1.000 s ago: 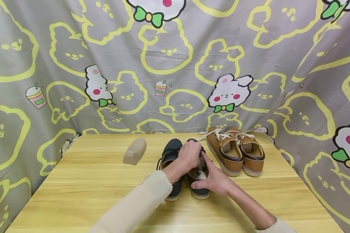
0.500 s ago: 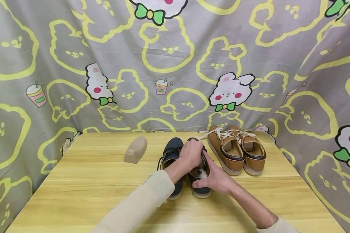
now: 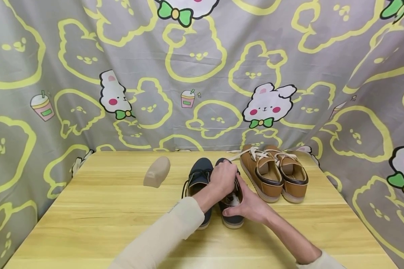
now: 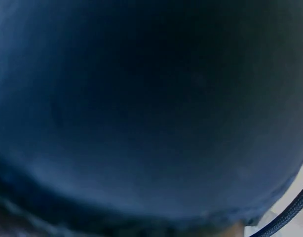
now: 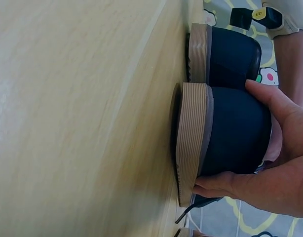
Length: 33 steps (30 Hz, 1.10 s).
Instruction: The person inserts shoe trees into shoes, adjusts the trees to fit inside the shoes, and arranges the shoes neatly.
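Two navy lace-up shoes stand side by side, toes away from me: the left navy shoe [image 3: 199, 175] and the right navy shoe [image 3: 231, 220]. My right hand [image 3: 250, 203] grips the right one, thumb at the heel and fingers along its outer side. The right wrist view shows that right hand [image 5: 284, 148] spanning the shoe's heel [image 5: 240, 131]. My left hand [image 3: 223, 177] reaches across the left shoe into the right shoe's front opening, knuckles bent; its fingertips are hidden and I cannot tell what they hold. Dark blue shoe surface [image 4: 151, 108] fills the left wrist view.
A beige foot-shaped form [image 3: 157, 172] lies left on the wooden table [image 3: 104, 216]. A pair of brown shoes [image 3: 271, 173] with white laces stands at the right. A patterned curtain [image 3: 208, 123] hangs along the table's back edge.
The head view has shifted slightly. Both hands stay at the right navy shoe, with the left forearm a little further right; nothing else has visibly moved.
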Motion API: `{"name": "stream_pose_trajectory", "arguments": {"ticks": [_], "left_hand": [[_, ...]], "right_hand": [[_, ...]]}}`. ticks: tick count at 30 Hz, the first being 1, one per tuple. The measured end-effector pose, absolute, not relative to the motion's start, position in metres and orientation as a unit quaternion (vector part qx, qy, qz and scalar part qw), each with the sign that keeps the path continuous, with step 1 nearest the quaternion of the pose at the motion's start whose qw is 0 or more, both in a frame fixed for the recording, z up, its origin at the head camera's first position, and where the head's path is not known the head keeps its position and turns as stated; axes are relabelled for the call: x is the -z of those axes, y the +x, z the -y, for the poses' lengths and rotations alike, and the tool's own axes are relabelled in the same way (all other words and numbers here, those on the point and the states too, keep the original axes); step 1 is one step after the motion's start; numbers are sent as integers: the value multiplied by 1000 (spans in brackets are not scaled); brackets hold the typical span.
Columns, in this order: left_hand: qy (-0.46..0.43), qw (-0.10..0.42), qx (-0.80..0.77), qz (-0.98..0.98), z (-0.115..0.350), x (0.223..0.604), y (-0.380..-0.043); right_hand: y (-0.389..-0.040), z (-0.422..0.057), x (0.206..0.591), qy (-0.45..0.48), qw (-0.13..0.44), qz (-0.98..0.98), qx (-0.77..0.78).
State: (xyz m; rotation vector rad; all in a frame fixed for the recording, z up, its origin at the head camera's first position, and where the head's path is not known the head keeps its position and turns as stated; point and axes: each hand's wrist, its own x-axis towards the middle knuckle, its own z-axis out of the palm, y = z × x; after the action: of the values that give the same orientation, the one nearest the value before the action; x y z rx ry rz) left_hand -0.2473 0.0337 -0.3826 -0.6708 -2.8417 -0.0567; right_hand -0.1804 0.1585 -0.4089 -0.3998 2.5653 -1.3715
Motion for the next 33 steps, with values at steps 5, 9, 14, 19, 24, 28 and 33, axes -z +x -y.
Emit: {"name": "stream_pose_trajectory", "arguments": {"ticks": [5, 9, 14, 19, 24, 28, 33], "left_hand": [[-230, 130, 8, 964, -37, 383, -250], [-234, 135, 7, 963, -38, 384, -250], [-238, 138, 11, 961, -34, 386, -248], [-238, 140, 26, 961, -26, 389, -247], [-241, 116, 31, 963, -20, 386, -248], [-252, 96, 14, 963, -17, 382, -247], [-265, 111, -28, 957, -12, 376, -247]], "right_hand": [[-182, -159, 408, -145, 93, -866, 469], [-183, -160, 408, -151, 88, -866, 469], [-184, -161, 410, -148, 89, -867, 467], [-184, -161, 412, -135, 99, -871, 461], [-184, -161, 412, -121, 107, -876, 455], [-183, -163, 413, -111, 112, -882, 445], [-182, -166, 413, -105, 112, -884, 441]]}}
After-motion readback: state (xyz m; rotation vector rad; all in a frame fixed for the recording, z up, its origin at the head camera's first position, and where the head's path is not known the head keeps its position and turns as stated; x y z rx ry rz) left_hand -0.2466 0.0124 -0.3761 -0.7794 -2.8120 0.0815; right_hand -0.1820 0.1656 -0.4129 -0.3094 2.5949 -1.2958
